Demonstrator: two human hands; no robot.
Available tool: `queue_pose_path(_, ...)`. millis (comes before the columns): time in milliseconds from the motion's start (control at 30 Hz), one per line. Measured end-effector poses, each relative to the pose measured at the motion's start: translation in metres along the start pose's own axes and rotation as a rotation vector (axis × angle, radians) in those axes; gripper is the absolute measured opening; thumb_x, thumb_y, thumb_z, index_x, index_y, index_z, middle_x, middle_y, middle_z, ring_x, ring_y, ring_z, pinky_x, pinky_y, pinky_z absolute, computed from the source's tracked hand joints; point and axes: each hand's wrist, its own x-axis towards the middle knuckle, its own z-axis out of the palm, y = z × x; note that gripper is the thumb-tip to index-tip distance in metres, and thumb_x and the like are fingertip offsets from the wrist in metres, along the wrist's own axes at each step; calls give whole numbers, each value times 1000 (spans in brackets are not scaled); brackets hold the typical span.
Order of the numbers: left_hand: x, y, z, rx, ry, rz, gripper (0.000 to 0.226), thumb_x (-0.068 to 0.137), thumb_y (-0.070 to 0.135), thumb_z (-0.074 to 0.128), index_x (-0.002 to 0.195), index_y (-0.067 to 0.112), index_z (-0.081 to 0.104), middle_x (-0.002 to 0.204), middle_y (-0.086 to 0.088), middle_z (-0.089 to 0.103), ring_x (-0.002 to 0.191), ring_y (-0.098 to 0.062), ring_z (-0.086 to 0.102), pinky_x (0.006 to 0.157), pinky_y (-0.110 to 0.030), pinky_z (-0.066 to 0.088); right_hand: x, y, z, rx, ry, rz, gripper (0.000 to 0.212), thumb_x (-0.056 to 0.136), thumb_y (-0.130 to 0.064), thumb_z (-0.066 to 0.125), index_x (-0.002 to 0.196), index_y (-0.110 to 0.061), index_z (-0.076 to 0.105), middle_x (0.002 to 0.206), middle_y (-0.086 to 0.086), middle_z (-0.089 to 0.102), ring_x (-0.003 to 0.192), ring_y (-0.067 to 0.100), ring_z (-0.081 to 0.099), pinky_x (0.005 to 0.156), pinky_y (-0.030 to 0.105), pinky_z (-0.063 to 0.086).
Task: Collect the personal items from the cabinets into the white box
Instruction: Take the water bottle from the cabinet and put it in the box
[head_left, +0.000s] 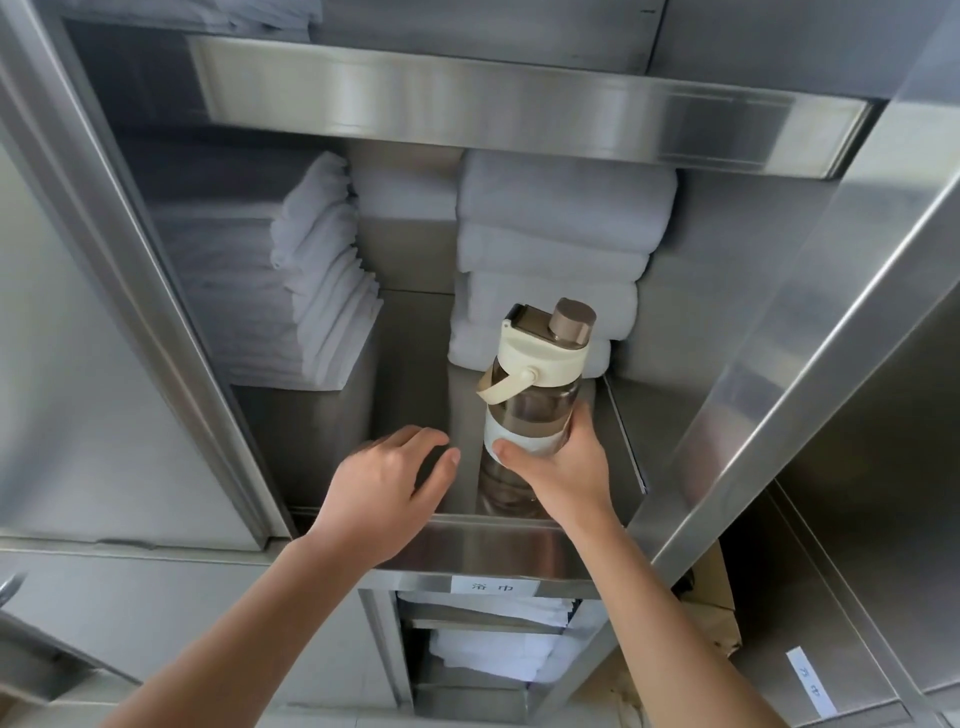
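Observation:
A clear brownish water bottle (535, 395) with a cream lid, a tan cap and a cream carry loop stands upright on a steel cabinet shelf (410, 410). My right hand (563, 467) is wrapped around its lower part, over the white band. My left hand (389, 488) hovers just left of the bottle with fingers spread and nothing in it. The white box is not in view.
Stacks of folded white towels (550, 249) sit behind the bottle, and another stack (291, 291) lies at the left of the shelf. Steel cabinet doors (810, 291) stand open on both sides. A lower shelf with more towels (493, 649) lies below a labelled edge.

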Motion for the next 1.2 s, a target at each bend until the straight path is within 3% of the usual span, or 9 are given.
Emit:
queue_pose_path(133, -20, 9, -4, 29, -17, 3, 50, 95, 58, 26, 114, 30, 63, 107, 16, 67, 87, -9, 65, 72, -25, 48, -23, -3, -7, 5, 14, -11, 69, 56, -51, 89, 113, -50, 52, 106, -26, 69, 98, -4, 66, 82, 21, 55)
queue_pose_path(300, -52, 28, -13, 81, -50, 6, 52, 96, 59, 26, 117, 28, 63, 112, 13, 67, 90, -14, 66, 77, -27, 46, -74, -1, -26, 12, -11, -57, 66, 57, -54, 91, 111, -49, 53, 106, -33, 67, 98, -7, 65, 81, 19, 55)
queue_pose_path(400, -77, 39, -20, 115, -20, -1, 45, 98, 53, 34, 116, 25, 64, 110, 11, 68, 89, -16, 66, 78, -29, 46, -102, 5, -38, 43, -32, -49, 66, 55, -54, 90, 111, -42, 57, 102, -27, 71, 96, -1, 68, 85, 33, 59)
queue_pose_path(500, -111, 52, -29, 127, 13, -52, 49, 96, 56, 28, 115, 28, 63, 109, 13, 68, 91, -16, 66, 77, -29, 46, -124, 3, -50, 87, -77, -63, 63, 55, -50, 91, 109, -40, 59, 101, -22, 73, 95, 3, 70, 86, 42, 59)
queue_pose_path(633, -156, 61, -44, 172, 67, -137, 48, 97, 57, 29, 115, 29, 63, 111, 13, 68, 94, -14, 66, 77, -30, 50, -142, -16, -50, 114, -161, -134, 62, 55, -55, 87, 110, -41, 60, 100, -28, 70, 95, 2, 68, 85, 42, 60)
queue_pose_path(733, -195, 59, -69, 200, 130, -216, 43, 99, 54, 33, 116, 28, 63, 112, 12, 69, 93, -15, 68, 81, -33, 52, -160, -38, -35, 131, -255, -183, 65, 55, -59, 86, 111, -39, 60, 101, -22, 72, 96, 5, 69, 85, 43, 58)
queue_pose_path(867, -259, 52, -113, 285, 257, -351, 39, 99, 51, 38, 114, 27, 65, 111, 11, 70, 92, -15, 68, 78, -31, 50, -200, -74, 4, 127, -394, -311, 70, 51, -68, 83, 109, -37, 59, 100, -21, 71, 94, 1, 67, 77, 32, 57)
queue_pose_path(1033, -369, 47, -163, 350, 372, -565, 47, 96, 55, 30, 110, 28, 66, 106, 14, 69, 87, -18, 66, 69, -29, 44, -280, -112, 68, 173, -637, -377, 62, 53, -52, 91, 106, -42, 60, 99, -25, 72, 90, -2, 69, 76, 26, 57)
queue_pose_path(1200, -514, 53, -195, 444, 463, -835, 43, 96, 57, 31, 109, 33, 63, 107, 18, 68, 88, -14, 67, 70, -28, 41, -393, -141, 121, 206, -937, -424, 67, 48, -59, 91, 104, -44, 58, 96, -26, 72, 85, -3, 69, 69, 23, 55)
